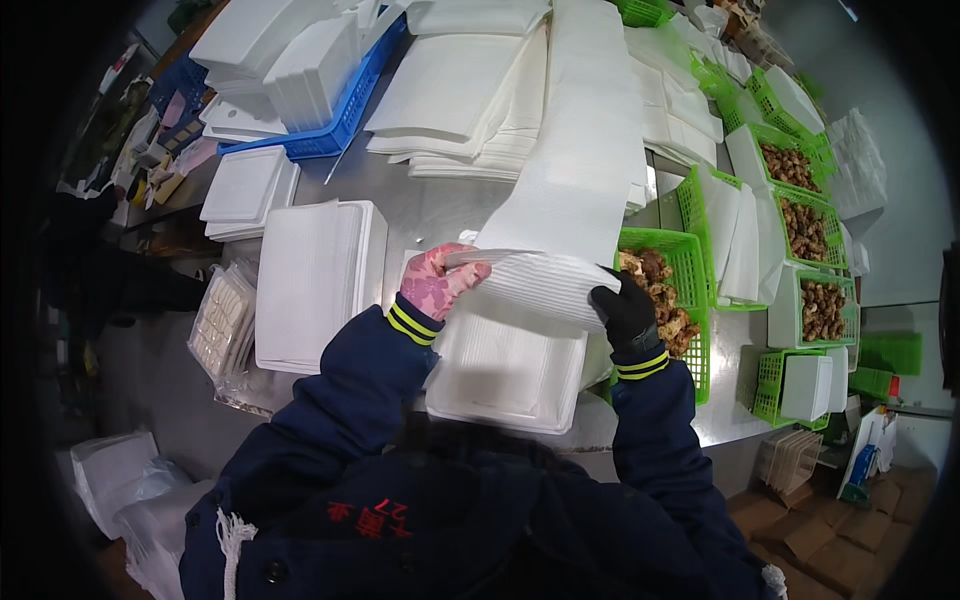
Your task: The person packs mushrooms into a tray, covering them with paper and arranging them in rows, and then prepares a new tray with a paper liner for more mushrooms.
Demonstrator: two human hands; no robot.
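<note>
A long white padded sheet [577, 142] runs toward me over the table, its near end folded into a ribbed flap [544, 281]. My left hand [441, 280], in a pink floral glove, pinches the flap's left edge between thumb and fingers. In a black glove, my right hand [626, 307] grips its right corner. Below the flap lies a white foam box [502, 367] with ribbed white lining inside; the flap hides its far end. Just right of my right hand, a green plastic basket [686, 262] holds brown mushrooms [671, 315].
White sheets are stacked on a foam box [307, 285] at left. Behind it, a blue crate [330, 139] carries foam boxes. More white sheets [450, 90] lie at the back. Green baskets of mushrooms [806, 229] line the right side. Wrapped packs [221, 322] sit at the left edge.
</note>
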